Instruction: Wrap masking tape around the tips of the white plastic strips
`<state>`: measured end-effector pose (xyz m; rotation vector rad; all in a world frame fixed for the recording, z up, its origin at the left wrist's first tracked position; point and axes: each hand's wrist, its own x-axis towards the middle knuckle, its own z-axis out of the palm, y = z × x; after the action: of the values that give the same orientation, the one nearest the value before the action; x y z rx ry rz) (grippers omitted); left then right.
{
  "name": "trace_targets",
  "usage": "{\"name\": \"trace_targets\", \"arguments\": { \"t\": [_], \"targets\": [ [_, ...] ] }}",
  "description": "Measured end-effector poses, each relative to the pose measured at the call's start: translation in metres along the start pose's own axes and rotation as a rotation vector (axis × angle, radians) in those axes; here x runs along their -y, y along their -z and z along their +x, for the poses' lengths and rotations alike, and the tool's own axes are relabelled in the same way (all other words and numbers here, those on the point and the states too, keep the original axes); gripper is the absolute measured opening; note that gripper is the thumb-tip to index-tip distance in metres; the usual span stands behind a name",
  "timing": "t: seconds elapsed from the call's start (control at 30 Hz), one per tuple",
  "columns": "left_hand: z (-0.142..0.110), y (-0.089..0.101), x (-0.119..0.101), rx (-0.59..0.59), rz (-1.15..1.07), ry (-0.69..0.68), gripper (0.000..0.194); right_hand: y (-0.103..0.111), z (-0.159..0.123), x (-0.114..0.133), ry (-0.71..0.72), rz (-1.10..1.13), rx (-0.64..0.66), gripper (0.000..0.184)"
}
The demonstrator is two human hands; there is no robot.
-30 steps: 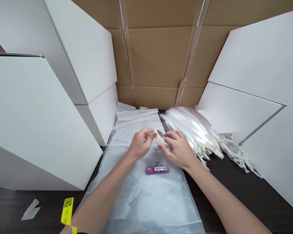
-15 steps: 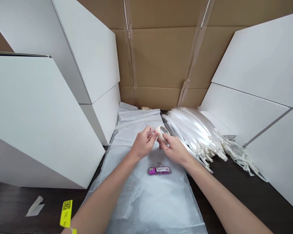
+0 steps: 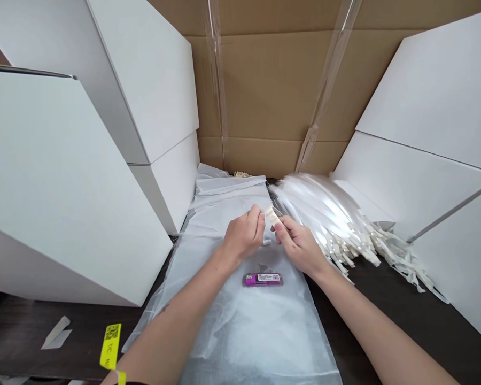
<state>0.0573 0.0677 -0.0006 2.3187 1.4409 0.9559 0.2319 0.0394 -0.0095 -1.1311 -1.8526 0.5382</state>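
Observation:
My right hand (image 3: 299, 243) grips a small roll of cream tape (image 3: 272, 215) between thumb and fingers, its edge turned upward. Close to its left, my left hand (image 3: 244, 233) is closed in a pinch near the roll; the curled fingers hide what they hold. A small white piece (image 3: 266, 242) shows just below the left fingers. Both hands are above a thin white translucent sheet (image 3: 272, 331) spread lengthwise on the dark table. On that sheet, nearer to me, lies a small purple case (image 3: 263, 279) with a white label.
White boxes (image 3: 64, 176) stand on the left, and more white boxes (image 3: 433, 107) on the right. A cardboard wall (image 3: 268, 80) closes the back. Shiny clear strips (image 3: 320, 208) with cream ends lie at right. Tape scraps (image 3: 56, 334) and a yellow label (image 3: 110, 346) are at lower left.
My hands have drawn slightly apart. The left hand has turned over into a closer fist, and the right has moved right with the tape roll, now seen more edge-on.

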Motion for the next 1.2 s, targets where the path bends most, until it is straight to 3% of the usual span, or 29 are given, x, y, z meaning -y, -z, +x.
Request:
{"name": "trace_targets", "arguments": {
  "t": [0.5,0.87,1.2],
  "targets": [
    [-0.0004,0.0073,-0.0059,0.029,-0.133,0.006,0.029,-0.0053,-0.0007,0.0023,-0.023,0.108,0.003,0.028],
    [-0.0037,0.0062,-0.0099,0.070,0.030,-0.062,0.017,-0.0054,0.0009,0.0028,-0.003,-0.011,-0.043,0.036],
    [-0.0026,0.0008,-0.0104,0.044,0.174,-0.003,0.028,-0.0070,0.0010,0.0060,-0.016,-0.054,-0.042,0.039]
  ]
}}
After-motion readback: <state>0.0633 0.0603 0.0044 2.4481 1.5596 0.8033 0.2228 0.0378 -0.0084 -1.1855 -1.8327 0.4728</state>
